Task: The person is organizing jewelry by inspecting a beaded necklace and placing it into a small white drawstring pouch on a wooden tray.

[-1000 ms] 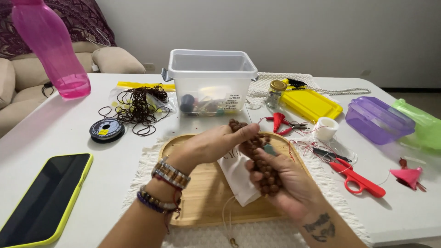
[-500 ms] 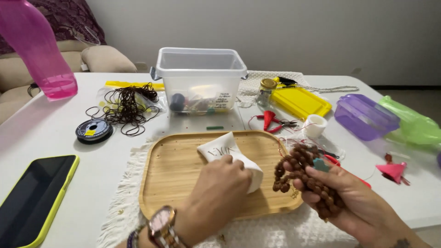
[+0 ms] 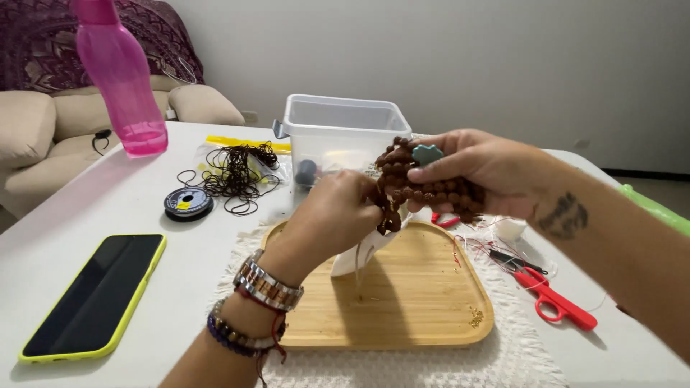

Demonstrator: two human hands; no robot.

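We are holding a bunch of brown beads [image 3: 424, 188] in the air above the far edge of the wooden tray [image 3: 424, 302], between both hands. Our right hand [image 3: 489, 172] is coming in from the right, its fingers curled over the top of the bunch and grasping it, with a small teal heart-shaped piece [image 3: 428, 153] sitting against the fingertips. Our left hand [image 3: 334, 215] is reaching up from the near left, fingers pinched together on the lower left end of the beads; a white cloth pouch [image 3: 366, 251] is hanging just under that hand, touching the tray, though we cannot tell whether the fingers are gripping it too. The left wrist is wearing a metal watch [image 3: 269, 282] and beaded bracelets [image 3: 233, 336]. The tray is resting on a white woven mat [image 3: 431, 368] on the white table [image 3: 93, 201]. Just beyond the hands a clear plastic box [image 3: 345, 129] is standing. To the right of the tray red scissors [image 3: 550, 294] are lying on the mat. On the left we are noting a phone in a yellow case [image 3: 97, 294] near us, a black thread spool [image 3: 188, 202] and a tangle of dark cord [image 3: 237, 172] farther off, and a pink bottle [image 3: 122, 79] at the far left.
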